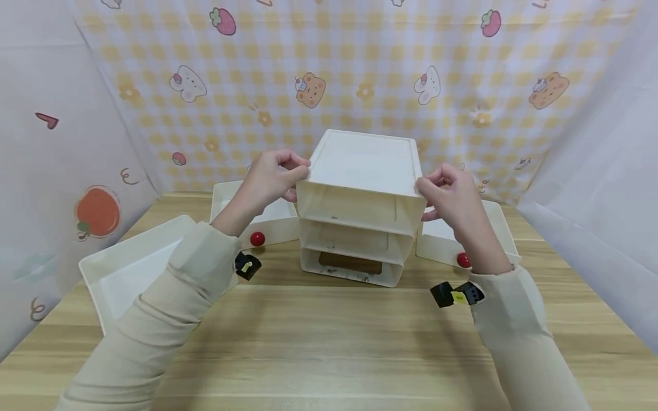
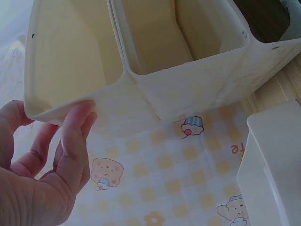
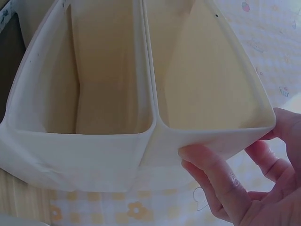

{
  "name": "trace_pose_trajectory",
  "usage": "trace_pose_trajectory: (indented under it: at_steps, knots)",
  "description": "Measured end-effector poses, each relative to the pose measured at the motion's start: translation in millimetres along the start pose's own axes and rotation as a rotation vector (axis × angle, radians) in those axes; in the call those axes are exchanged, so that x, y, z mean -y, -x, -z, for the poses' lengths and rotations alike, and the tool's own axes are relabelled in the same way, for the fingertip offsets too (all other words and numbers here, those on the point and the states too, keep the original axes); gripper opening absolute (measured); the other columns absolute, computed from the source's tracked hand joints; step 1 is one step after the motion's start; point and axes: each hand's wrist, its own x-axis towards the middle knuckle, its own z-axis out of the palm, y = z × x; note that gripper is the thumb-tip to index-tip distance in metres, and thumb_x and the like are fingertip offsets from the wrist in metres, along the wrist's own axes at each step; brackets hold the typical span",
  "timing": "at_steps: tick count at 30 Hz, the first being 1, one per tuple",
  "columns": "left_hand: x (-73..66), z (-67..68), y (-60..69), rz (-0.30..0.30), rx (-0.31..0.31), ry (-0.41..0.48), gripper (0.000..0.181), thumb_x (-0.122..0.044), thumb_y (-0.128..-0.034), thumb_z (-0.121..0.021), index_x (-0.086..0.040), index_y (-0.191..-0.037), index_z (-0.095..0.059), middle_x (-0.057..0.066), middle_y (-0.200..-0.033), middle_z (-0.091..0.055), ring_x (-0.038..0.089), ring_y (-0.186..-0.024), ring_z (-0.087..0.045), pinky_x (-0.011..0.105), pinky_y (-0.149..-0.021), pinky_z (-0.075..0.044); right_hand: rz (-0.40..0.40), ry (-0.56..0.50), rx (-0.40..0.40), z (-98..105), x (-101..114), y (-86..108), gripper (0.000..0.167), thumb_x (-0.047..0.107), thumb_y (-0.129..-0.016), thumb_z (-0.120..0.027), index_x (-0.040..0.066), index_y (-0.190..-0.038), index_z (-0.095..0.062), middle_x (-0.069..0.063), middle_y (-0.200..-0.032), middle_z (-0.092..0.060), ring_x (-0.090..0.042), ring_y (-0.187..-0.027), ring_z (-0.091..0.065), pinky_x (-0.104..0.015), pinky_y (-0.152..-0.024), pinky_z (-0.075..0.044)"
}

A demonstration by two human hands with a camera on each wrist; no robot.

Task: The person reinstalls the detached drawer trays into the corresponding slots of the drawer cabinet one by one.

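Observation:
A white stack of three open-fronted shelf units (image 1: 360,228) stands on the wooden table. My left hand (image 1: 275,180) grips the upper left edge of the top unit, thumb on top; in the left wrist view the fingers of that hand (image 2: 51,165) lie against its side wall (image 2: 113,113). On the opposite side my right hand (image 1: 452,194) holds the upper right edge. The right wrist view shows this hand (image 3: 244,174) with its fingertips on the side wall (image 3: 197,141) and the thumb at the corner. The compartments hold nothing visible.
A white drawer with a red knob (image 1: 257,238) sits behind my left forearm, another with a red knob (image 1: 464,260) beside my right one. A third white tray (image 1: 128,257) lies at the left. Behind the stack hangs a checked, printed cloth (image 1: 360,68).

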Motion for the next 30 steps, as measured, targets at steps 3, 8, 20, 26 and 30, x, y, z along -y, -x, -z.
trace_pose_trajectory:
  at_steps: [3, 8, 20, 26, 30]
  knots:
    - [-1.1, 0.2, 1.7, 0.002, 0.000, -0.001, 0.019, -0.015, -0.0878, -0.056, -0.003, -0.101, -0.063, 0.009, -0.103, -0.060, 0.027, -0.077, -0.065, 0.026, -0.057, -0.057, 0.008, 0.005, 0.000, 0.7, 1.2, 1.4, 0.015, 0.019, -0.087, -0.052, 0.005, -0.082, -0.049, -0.001, -0.087, -0.051, -0.011, -0.065, -0.058, -0.030, -0.053, -0.057]
    - [-2.7, -0.2, 2.5, -0.001, -0.002, -0.005, 0.019, -0.015, -0.0879, -0.057, -0.004, -0.101, -0.063, 0.009, -0.104, -0.061, 0.028, -0.079, -0.065, 0.027, -0.057, -0.057, 0.015, 0.012, -0.001, 1.3, 2.1, 2.3, 0.015, 0.020, -0.088, -0.052, 0.005, -0.083, -0.049, -0.003, -0.088, -0.051, -0.012, -0.065, -0.059, -0.030, -0.053, -0.057]
    - [-2.2, -0.8, 1.5, 0.007, 0.005, 0.001, 0.020, -0.017, -0.0888, -0.056, -0.004, -0.103, -0.063, 0.010, -0.107, -0.061, 0.029, -0.084, -0.065, 0.027, -0.058, -0.057, 0.007, 0.008, 0.007, 0.2, 2.2, 3.2, 0.017, 0.022, -0.089, -0.053, 0.006, -0.085, -0.049, -0.005, -0.089, -0.049, -0.014, -0.067, -0.060, -0.029, -0.054, -0.057]
    - [-2.5, 0.2, 2.1, 0.018, 0.007, 0.008, 0.021, -0.016, -0.0887, -0.056, -0.004, -0.104, -0.063, 0.010, -0.106, -0.061, 0.030, -0.084, -0.064, 0.027, -0.058, -0.057, -0.011, 0.009, 0.012, -0.6, 4.5, 2.7, 0.016, 0.022, -0.090, -0.053, 0.007, -0.086, -0.050, -0.005, -0.091, -0.048, -0.017, -0.070, -0.060, -0.030, -0.056, -0.058]
    - [-3.5, 0.5, 3.7, 0.025, 0.012, 0.007, 0.021, -0.016, -0.0891, -0.055, -0.004, -0.105, -0.062, 0.010, -0.106, -0.061, 0.030, -0.089, -0.064, 0.028, -0.059, -0.058, -0.016, 0.021, 0.014, -1.6, 5.8, 2.3, 0.015, 0.021, -0.089, -0.052, 0.006, -0.086, -0.049, -0.006, -0.092, -0.048, -0.016, -0.069, -0.060, -0.030, -0.056, -0.058]
